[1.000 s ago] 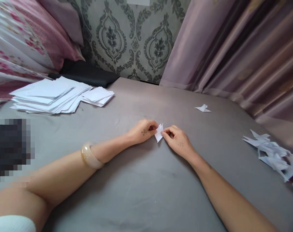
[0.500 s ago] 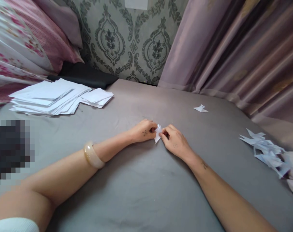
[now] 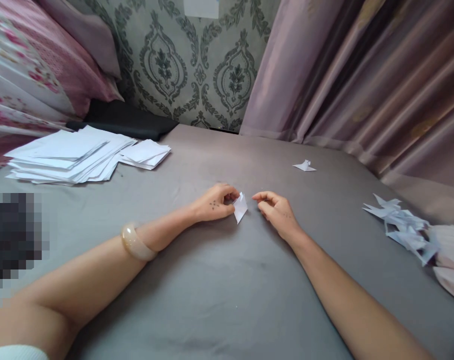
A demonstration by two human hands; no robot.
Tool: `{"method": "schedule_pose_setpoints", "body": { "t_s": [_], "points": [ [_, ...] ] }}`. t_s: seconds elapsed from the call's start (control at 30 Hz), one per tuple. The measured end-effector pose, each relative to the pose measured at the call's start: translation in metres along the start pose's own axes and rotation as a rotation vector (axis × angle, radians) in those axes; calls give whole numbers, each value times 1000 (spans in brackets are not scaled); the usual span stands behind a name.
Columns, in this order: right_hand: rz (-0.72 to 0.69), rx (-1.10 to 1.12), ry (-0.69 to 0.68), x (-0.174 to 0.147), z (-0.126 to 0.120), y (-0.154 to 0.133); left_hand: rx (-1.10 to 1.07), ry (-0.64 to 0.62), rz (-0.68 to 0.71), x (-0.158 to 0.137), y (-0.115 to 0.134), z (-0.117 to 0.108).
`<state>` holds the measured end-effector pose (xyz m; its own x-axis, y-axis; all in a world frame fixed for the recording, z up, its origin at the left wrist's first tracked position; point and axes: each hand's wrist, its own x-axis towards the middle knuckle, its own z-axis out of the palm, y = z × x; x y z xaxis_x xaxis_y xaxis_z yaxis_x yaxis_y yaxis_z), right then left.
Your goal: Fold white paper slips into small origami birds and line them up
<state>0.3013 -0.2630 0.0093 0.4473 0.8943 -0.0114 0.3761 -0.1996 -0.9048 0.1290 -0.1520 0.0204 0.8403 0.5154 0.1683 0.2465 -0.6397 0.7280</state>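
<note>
"Across the grey sheet (image 3: 234, 290), what's showing?"
"White paper stack (image 3: 62, 156), far left! My right hand (image 3: 278, 211), thumb and fingers apart."
"And the left?"
"My left hand (image 3: 216, 203) pinches the small folded paper (image 3: 241, 208), mid-sheet, between both hands!"

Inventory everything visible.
folded paper: 1, white, centre
separate folded piece: 1, white, back right
piled folded pieces: several, white, right
large paper stack: 1, white, left
small stack: 1, white, beside it
cover: 1, grey, beneath
unidentified object: 1, black, behind stacks
floral fabric: 1, white-pink, left
curtain: 1, mauve, back right
wallpaper: 1, grey, back
wall sheet: 1, white, top
cloth: 1, pink, right
pixelated patch: 1, dark, left
bangle: 1, cream, left forearm
sleeve: 1, white, bottom left
left hand: 1, holding folded paper
right hand: 1, empty, nearby
</note>
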Motion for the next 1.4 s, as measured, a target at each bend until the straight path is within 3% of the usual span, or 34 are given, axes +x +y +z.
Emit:
{"method": "schedule_pose_setpoints", "body": {
  "t_s": [0.17, 0.3, 0.6, 0.77, 0.9, 1.4],
  "points": [
    [27, 61, 5, -1, -1, -3, -138, 44, -153, 2, -5, -4],
    [32, 48, 0, -3, -1, -6, -195, 84, -197, 2, -5, -8],
    [-50, -14, -26, -2, 1, 0, -199, 15, -125, 0, 1, -5],
    [10, 65, -1, -3, 1, -6, -147, -5, -70, -2, 2, -1],
    [61, 156, 31, -2, 1, -8, -67, -1, -72, -2, 2, 4],
    [-11, 180, 24, 5, 3, -4, 41, -26, -112, 4, 9, 12]
  ]
}}
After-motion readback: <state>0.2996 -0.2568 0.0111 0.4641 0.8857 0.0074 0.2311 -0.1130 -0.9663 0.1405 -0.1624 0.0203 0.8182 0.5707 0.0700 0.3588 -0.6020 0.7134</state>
